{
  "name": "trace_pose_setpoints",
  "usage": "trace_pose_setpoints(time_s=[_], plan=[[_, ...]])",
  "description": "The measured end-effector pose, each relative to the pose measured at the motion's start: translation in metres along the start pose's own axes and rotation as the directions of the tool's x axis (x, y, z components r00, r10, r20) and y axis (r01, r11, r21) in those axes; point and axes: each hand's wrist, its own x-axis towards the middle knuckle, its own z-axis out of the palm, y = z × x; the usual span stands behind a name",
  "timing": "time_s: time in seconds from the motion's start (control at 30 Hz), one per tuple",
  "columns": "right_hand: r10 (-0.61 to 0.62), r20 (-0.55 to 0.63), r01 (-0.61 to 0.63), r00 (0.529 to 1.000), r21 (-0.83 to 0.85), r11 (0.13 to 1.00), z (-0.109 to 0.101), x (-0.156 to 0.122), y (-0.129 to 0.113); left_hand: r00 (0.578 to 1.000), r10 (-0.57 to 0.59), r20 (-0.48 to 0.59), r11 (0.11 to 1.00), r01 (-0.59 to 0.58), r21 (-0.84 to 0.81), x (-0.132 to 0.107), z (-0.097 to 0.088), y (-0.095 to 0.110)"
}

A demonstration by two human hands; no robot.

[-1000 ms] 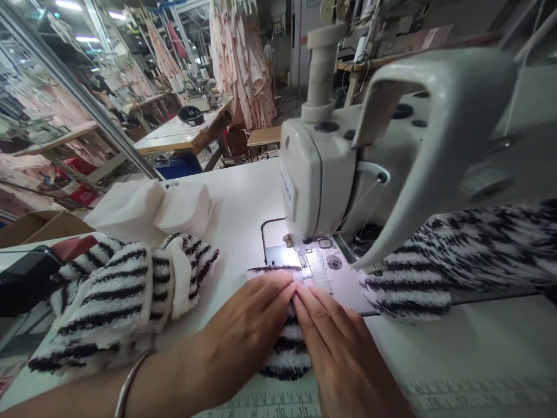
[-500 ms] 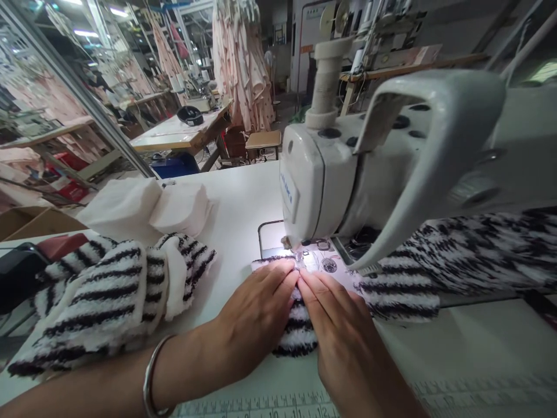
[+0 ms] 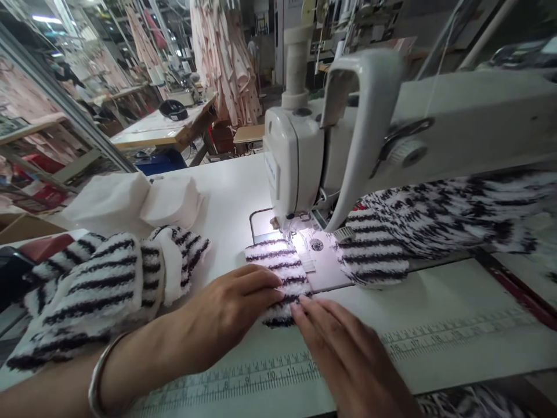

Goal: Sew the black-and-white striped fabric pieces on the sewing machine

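Note:
A small black-and-white striped fleece piece (image 3: 278,264) lies on the white table with its far end under the presser foot (image 3: 289,223) of a white sewing machine (image 3: 300,157). My left hand (image 3: 226,313) lies flat on the piece's near left edge, fingers stretched out. My right hand (image 3: 339,342) rests with fingertips on the piece's near right corner, fingers together and extended. A metal bangle (image 3: 98,377) circles my left wrist.
A pile of striped fleece pieces (image 3: 100,284) lies to the left, with white fabric bundles (image 3: 130,200) behind it. More striped fleece (image 3: 435,223) lies under the machine arm at right. A printed ruler (image 3: 270,377) runs along the table's front edge. Other tables and hanging pink garments (image 3: 221,58) stand beyond.
The striped piece has fed farther under the presser foot, and more of it shows now. Both my hands have slid back toward its near end. The view shifted right.

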Motion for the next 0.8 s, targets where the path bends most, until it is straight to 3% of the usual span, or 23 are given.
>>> trace_pose_setpoints(time_s=[0.13,0.47,0.6,0.8], plan=[[0.047,-0.027,-0.048,0.999,-0.029,0.998,0.013,-0.003,-0.018,0.994,0.083,0.073,0.995,-0.087,0.053,0.0,0.006,-0.004],[0.07,-0.062,-0.072,0.996,-0.032,0.997,0.023,0.027,-0.006,1.0,-0.003,0.005,0.999,0.003,0.051,0.009,0.003,-0.02],[0.092,-0.126,-0.089,0.988,0.031,0.996,0.029,0.037,0.0,0.999,-0.038,-0.016,0.997,0.039,0.063,0.012,0.006,-0.03],[0.111,-0.016,-0.107,0.994,0.14,0.984,0.026,0.05,0.019,0.989,-0.15,-0.011,0.981,0.151,0.119,0.017,0.01,-0.033]])
